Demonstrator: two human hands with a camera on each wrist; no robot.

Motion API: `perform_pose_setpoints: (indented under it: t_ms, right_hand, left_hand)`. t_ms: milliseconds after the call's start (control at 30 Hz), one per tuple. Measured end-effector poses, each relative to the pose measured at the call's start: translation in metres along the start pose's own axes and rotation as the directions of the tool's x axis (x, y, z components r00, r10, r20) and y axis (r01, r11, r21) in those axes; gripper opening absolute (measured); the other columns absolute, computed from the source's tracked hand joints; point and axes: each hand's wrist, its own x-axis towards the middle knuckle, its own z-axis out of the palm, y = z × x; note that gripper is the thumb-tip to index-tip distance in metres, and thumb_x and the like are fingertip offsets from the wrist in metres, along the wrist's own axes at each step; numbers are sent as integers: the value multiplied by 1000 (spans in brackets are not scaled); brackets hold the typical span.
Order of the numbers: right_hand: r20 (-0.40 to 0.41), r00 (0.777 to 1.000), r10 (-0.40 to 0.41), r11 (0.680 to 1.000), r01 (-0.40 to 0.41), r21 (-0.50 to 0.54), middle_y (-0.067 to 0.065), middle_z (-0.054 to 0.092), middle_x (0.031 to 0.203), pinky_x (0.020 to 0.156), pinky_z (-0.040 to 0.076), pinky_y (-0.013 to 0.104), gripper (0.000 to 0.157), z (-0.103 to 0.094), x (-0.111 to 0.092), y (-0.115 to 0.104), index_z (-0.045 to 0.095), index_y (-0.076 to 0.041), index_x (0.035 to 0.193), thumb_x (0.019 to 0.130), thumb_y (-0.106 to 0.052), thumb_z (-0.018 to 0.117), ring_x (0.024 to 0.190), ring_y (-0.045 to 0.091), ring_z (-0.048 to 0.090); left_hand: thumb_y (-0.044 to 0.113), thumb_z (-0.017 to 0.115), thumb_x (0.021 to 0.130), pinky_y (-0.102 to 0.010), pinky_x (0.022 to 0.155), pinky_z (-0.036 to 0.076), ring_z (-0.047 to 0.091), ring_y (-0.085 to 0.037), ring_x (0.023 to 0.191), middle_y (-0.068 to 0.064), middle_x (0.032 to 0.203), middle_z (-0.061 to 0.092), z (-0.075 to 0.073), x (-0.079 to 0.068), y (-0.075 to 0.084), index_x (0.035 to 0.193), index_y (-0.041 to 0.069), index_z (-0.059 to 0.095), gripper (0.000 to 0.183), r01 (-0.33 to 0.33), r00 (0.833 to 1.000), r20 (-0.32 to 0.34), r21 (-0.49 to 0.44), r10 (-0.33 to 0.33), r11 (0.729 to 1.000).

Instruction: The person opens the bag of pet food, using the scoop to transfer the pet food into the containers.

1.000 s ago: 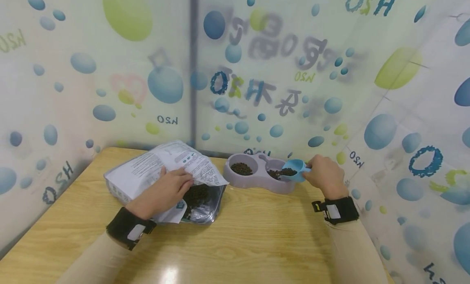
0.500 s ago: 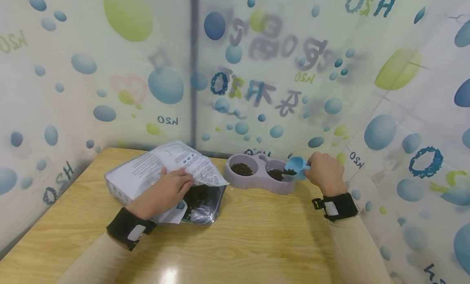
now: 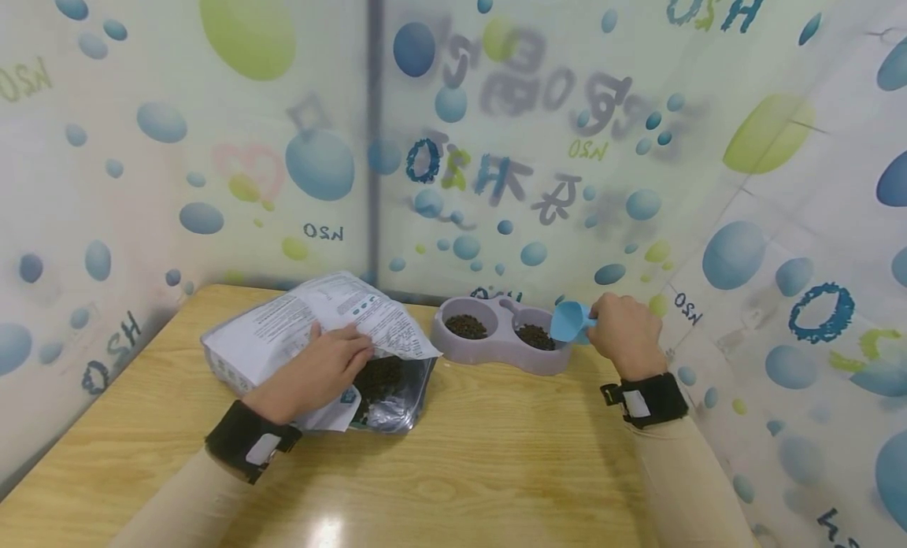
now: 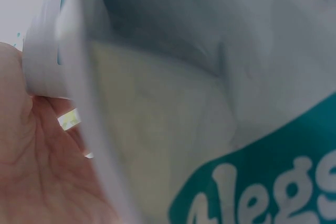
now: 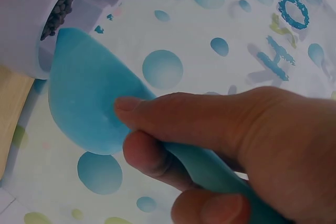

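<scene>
My right hand [image 3: 627, 335] grips the handle of a light blue scoop [image 3: 569, 323], its thumb and fingers pinching near the scoop's base in the right wrist view. Tipped over the right-hand side of a lilac double pet bowl [image 3: 496, 351], the scoop shows no pellets inside. Brown kibble [image 3: 534, 337] lies in the right bowl, and more kibble [image 3: 465, 326] in the left one. My left hand [image 3: 322, 371] holds the folded upper layer of a white pet food bag [image 3: 265, 331] lying on its side. Dark kibble [image 3: 379, 379] shows in the bag's silvery mouth.
The wooden table [image 3: 489, 453] runs up to a patterned curtain [image 3: 453, 241] behind the bowl. Another patterned curtain [image 3: 801, 320] hangs close beside my right arm. The bag stands left of the bowl, its flap corner near the bowl's edge.
The scoop has tilted further in my right hand; the kibble in it has slid out into the right bowl. My left hand and the bag have stayed put.
</scene>
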Motion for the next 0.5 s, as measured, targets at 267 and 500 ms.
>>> perform_pose_setpoints:
  t_ms: [267, 500]
  right_hand:
    - [11, 1000, 20, 999, -21, 31, 13, 69, 76, 56, 47, 45, 12, 4, -6, 2, 82, -6, 89, 99, -8, 76, 68, 31, 61]
    - [-10, 1000, 23, 997, -23, 70, 25, 86, 106, 57, 56, 46, 27, 13, -17, 1, 88, -2, 122, 101, -17, 83, 78, 35, 75]
  left_hand:
    - [21, 57, 122, -99, 128, 20, 58, -54, 161, -21, 157, 74, 0, 0, 0, 143, 7, 80, 34, 1, 1000, -2, -4, -1, 1000]
    - [22, 57, 122, -99, 128, 21, 58, -54, 160, -21, 158, 74, 0, 0, -1, 143, 7, 80, 34, -1, 1000, -4, -3, 1, 1000]
